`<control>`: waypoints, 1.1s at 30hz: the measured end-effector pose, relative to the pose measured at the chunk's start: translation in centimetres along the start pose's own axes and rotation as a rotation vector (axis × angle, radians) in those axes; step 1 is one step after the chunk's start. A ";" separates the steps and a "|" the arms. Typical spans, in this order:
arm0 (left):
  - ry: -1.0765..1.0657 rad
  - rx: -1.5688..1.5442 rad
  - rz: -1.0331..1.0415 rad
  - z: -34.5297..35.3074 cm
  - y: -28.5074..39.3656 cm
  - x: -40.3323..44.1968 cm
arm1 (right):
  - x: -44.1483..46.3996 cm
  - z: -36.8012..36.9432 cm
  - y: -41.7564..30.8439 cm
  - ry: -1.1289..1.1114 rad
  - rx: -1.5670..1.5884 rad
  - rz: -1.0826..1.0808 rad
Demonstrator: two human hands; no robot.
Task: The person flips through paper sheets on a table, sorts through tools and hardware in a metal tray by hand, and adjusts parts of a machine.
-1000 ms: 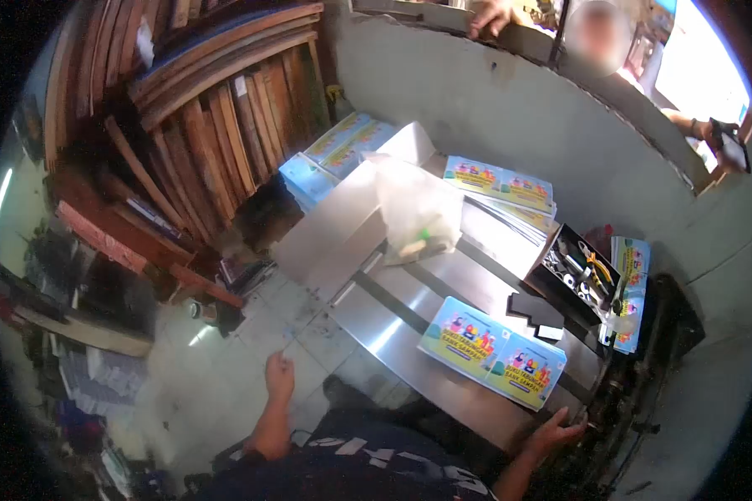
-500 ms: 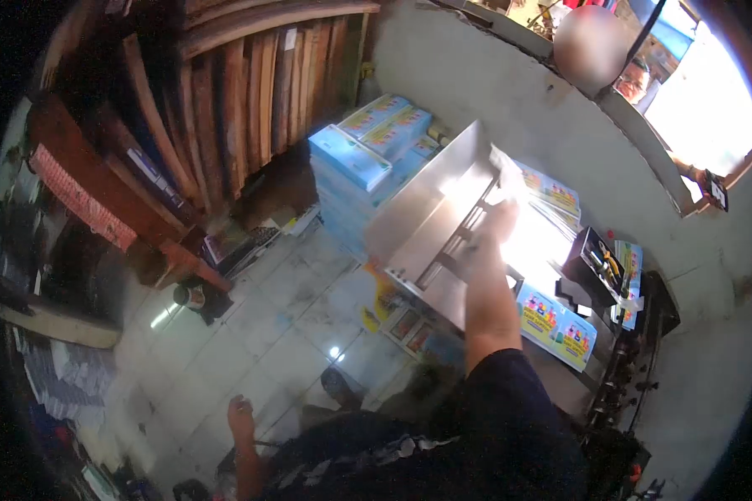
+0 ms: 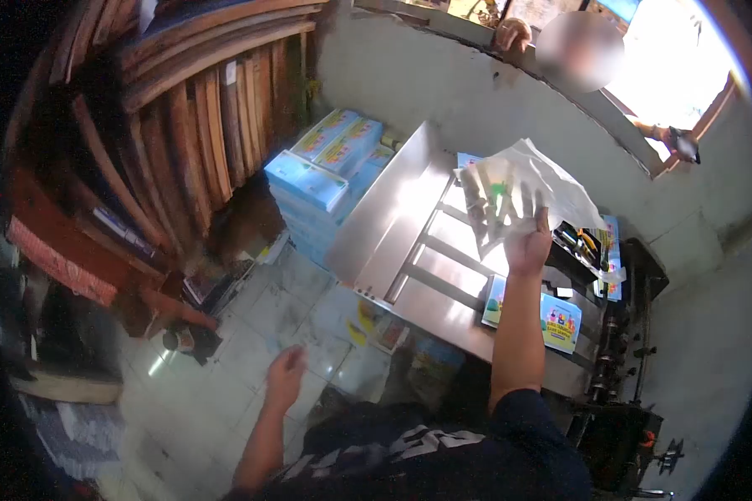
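Observation:
My right hand [image 3: 526, 246] is raised over the metal table of a machine [image 3: 443, 280], gripping a thin, translucent plastic bag [image 3: 566, 171] with a small green mark. The thumb shows outside it, while the spread fingers are visible through the plastic. Beneath my wrist, printed blue-and-yellow sheets [image 3: 561, 324] lie on the table. My left hand [image 3: 287, 376] hangs low above the tiled floor, away from the table. Its fingers are curled together, slightly blurred, and nothing shows in them.
A tall stack of blue printed packs [image 3: 309, 179] stands beside the table. A black tray of tools [image 3: 578, 246] sits at its right. Wooden boards [image 3: 226, 125] line the left wall. Another person's hand [image 3: 512, 35] rests on the window ledge.
My right hand has lifted the plastic bag off the table toward me and to the right, where it spreads out. My left hand has risen and moved right. The view has shifted.

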State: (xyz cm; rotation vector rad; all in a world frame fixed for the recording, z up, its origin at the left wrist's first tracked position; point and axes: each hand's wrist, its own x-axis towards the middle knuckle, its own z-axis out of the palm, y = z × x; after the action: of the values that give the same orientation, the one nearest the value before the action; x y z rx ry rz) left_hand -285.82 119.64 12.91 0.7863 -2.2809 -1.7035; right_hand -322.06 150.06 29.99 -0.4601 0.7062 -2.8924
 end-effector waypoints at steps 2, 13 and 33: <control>-0.283 -0.085 0.068 4.5 10.2 3.7 | -0.8 1.6 0.1 -0.027 0.149 0.043; -0.240 -1.130 -0.182 21.4 25.7 11.5 | -1.4 -2.8 1.2 0.134 0.143 0.463; -0.584 -1.452 -0.254 23.9 27.2 15.8 | 0.7 -5.1 -0.5 0.269 0.305 0.307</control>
State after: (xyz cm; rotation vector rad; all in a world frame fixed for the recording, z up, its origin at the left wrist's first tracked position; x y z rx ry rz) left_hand -317.96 136.82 28.01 0.1977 -0.5105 -3.1510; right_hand -324.37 152.54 26.15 0.0705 0.3177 -2.7202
